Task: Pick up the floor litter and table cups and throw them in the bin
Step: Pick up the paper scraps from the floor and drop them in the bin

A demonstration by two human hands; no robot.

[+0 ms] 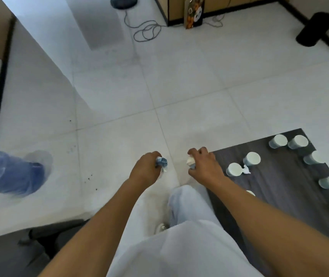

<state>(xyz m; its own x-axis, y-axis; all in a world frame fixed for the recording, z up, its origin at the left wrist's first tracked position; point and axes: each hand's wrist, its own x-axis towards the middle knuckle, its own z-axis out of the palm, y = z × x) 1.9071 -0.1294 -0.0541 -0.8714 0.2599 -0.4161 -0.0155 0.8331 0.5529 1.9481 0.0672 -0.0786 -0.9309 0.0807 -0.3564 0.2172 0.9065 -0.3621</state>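
The person stands on a pale tiled floor (pixel 179 80), both bare arms stretched forward and down. The left hand (pixel 146 168) has its fingers curled tight round a crumpled blue-and-white wad of litter (pixel 161 163), which pokes out on the side facing the other hand. The right hand (pixel 204 165), just beside it at about 3 o'clock, grips a crushed white cup (pixel 190 161) in curled fingers, right at the near corner of a dark wooden table (pixel 279 188). More paper cups stand on that table: one (pixel 234 169) close to the right hand with a small scrap of white paper (pixel 246 170) touching it, another (pixel 252 158) just behind, a pair (pixel 278 140) at the far edge toward 1 o'clock, and others along the right border. The bin (pixel 9 171), lined with a blue bag, sits on the floor at 9 o'clock from the hands, well apart from them. A coiled cable (pixel 145 32) lies on the floor at 12 o'clock. White trousers (pixel 189 236) fill the bottom centre.
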